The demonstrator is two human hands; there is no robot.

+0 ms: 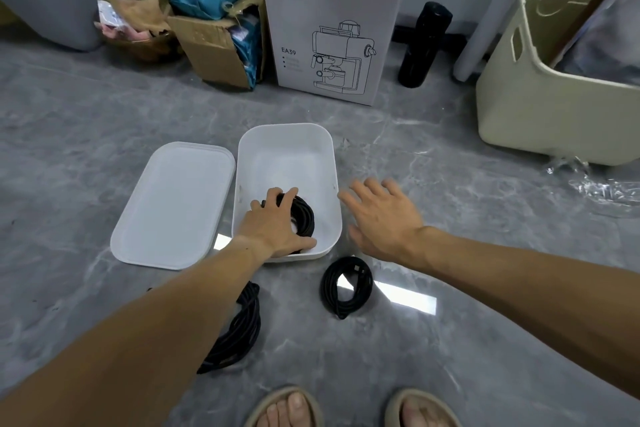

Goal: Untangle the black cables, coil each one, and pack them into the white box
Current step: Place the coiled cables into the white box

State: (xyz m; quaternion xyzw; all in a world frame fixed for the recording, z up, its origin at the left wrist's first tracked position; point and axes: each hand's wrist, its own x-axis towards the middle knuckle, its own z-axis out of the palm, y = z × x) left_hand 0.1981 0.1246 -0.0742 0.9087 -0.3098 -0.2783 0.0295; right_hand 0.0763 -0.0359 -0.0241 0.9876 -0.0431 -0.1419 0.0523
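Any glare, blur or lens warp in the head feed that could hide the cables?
Head view: ceiling-light glare on the floor shows through the small coiled cable; right hand is motion-blurred; wide-angle warp bends the edges; the coil in the white box stays readable under the left hand.

**Room around the open box**

The left grip (pixel 277 222) fills the near half of the white box (pixel 322 149), on a coiled cable (pixel 304 215); the half beyond it is bare. Left lies the lid (pixel 173 204). The right grip (pixel 377 215) hovers over bare floor (pixel 450 166); two coils (pixel 346 284) lie nearer.
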